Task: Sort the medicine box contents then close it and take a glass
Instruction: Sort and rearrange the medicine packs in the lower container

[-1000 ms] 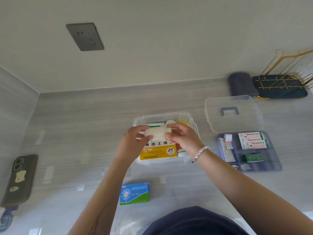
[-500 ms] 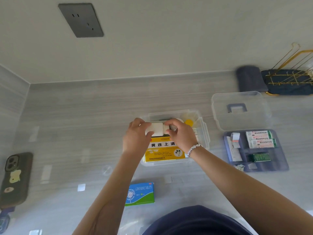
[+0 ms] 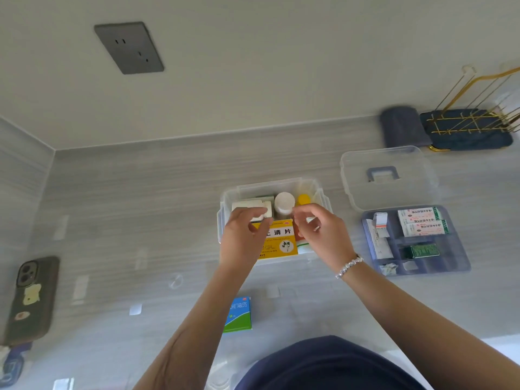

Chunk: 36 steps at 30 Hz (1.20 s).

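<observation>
sorting | left hand (image 3: 244, 235) fingers loose on white box (image 3: 253, 207), long axis left-right, frame centre | right hand (image 3: 318, 232) released, empty | medicine box (image 3: 320, 192) open

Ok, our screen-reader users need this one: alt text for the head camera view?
Two bare hands, left hand and right hand, hover over an open clear medicine box holding a yellow carton and bottles. Its lid and blue divider tray lie to the right.
</observation>
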Tool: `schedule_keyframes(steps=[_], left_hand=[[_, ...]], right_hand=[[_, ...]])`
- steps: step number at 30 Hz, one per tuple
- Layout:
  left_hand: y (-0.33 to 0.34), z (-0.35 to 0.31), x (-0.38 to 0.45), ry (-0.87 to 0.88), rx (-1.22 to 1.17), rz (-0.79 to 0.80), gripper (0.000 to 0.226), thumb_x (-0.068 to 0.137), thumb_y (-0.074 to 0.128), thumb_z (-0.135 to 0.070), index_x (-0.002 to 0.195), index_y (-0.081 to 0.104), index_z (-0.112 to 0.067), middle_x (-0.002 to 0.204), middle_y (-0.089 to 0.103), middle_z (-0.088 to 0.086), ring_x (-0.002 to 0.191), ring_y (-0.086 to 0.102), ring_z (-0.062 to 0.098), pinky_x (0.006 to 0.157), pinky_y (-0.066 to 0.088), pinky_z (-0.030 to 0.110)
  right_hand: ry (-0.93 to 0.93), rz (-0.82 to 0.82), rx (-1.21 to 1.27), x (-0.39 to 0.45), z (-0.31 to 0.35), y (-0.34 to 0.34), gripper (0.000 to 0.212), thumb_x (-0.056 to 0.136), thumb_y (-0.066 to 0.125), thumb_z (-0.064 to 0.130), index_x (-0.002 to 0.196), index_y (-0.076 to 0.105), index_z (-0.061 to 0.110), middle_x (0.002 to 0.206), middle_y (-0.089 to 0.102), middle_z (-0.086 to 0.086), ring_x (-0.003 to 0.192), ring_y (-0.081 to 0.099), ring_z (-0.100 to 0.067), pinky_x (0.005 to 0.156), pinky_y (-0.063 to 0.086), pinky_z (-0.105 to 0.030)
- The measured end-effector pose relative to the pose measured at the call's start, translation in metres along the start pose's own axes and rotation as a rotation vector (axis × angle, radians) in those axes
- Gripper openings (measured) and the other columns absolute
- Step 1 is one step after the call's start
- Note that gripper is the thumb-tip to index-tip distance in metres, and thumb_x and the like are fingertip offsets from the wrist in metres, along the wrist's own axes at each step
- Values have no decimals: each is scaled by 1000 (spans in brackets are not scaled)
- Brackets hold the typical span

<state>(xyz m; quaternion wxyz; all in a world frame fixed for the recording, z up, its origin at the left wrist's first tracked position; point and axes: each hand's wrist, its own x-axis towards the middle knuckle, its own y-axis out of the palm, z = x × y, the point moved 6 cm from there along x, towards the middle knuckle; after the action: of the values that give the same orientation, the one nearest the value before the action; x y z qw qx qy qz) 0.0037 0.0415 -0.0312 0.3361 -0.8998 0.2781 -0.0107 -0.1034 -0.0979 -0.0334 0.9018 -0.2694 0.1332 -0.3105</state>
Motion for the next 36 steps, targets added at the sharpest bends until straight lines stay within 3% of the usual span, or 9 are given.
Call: schedule_keyframes(steps=[10, 15, 20, 24, 26, 30, 32, 34, 36], left_hand=[[92, -52, -60, -23, -184, 214, 10, 87, 59, -23, 91, 68, -25, 82, 66, -8, 68, 58, 8, 56, 41, 6], [143, -78, -77, 4, -169, 281, 9, 88, 58, -26, 85, 65, -31, 85, 65, -16, 70, 59, 6, 59, 43, 7], [197, -84, -78, -79, -193, 312, 13, 87, 57, -22, 82, 63, -32, 82, 65, -10, 65, 58, 10, 55, 41, 5], [238, -70, -71, -237, -182, 281, 15, 87, 58, -25, 99, 64, -21, 99, 66, 1, 71, 56, 6, 62, 43, 18], [248, -61, -67, -302, -136, 241, 31, 86, 59, -30, 114, 59, -16, 114, 61, 5, 81, 55, 8, 72, 43, 24], [268, -58, -63, -404, -116, 195, 44, 87, 56, -31, 126, 50, -12, 128, 53, 6, 99, 53, 14, 76, 43, 29], [275, -59, -61, -406, -115, 209, 34, 88, 52, -26, 119, 55, -11, 120, 60, 5, 99, 58, 19, 67, 45, 26], [277, -63, -62, -379, -115, 191, 20, 88, 49, -21, 100, 61, -9, 98, 66, 6, 82, 58, 20, 51, 37, 23], [275, -65, -62, -372, -99, 157, 15, 88, 48, -18, 81, 58, -10, 80, 62, 7, 66, 51, 21, 51, 33, 24]], right_hand=[[64, -113, -1, -52, -59, -79, 18, 84, 62, 14, 102, 66, 17, 86, 64, 9, 63, 60, -11, 60, 45, -13], [200, -144, -22, -71, -111, -122, 18, 85, 60, 20, 102, 65, 23, 87, 64, 10, 65, 58, -3, 60, 41, -4], [336, -118, -72, -78, -168, -159, 23, 86, 60, 21, 107, 64, 16, 103, 67, -4, 76, 59, -10, 69, 46, -22], [387, -148, -137, -77, -206, -185, 30, 84, 62, 23, 112, 63, 13, 113, 65, -7, 92, 59, -16, 82, 49, -29], [387, -168, -241, -73, -219, -193, 37, 83, 63, 26, 117, 60, 13, 120, 61, -9, 109, 54, -24, 98, 41, -36], [483, -107, -349, -64, -252, -205, 58, 84, 60, 34, 134, 43, 13, 139, 45, -10, 130, 37, -29, 106, 28, -37], [521, -41, -328, -59, -263, -205, 60, 85, 57, 36, 136, 39, 11, 141, 43, -11, 131, 36, -29, 107, 29, -38], [550, -32, -277, -56, -266, -206, 60, 85, 57, 35, 136, 39, 10, 139, 45, -13, 129, 38, -31, 106, 32, -40], [570, -44, -224, -55, -267, -209, 60, 84, 58, 35, 135, 41, 10, 137, 45, -15, 127, 38, -32, 104, 34, -41]])
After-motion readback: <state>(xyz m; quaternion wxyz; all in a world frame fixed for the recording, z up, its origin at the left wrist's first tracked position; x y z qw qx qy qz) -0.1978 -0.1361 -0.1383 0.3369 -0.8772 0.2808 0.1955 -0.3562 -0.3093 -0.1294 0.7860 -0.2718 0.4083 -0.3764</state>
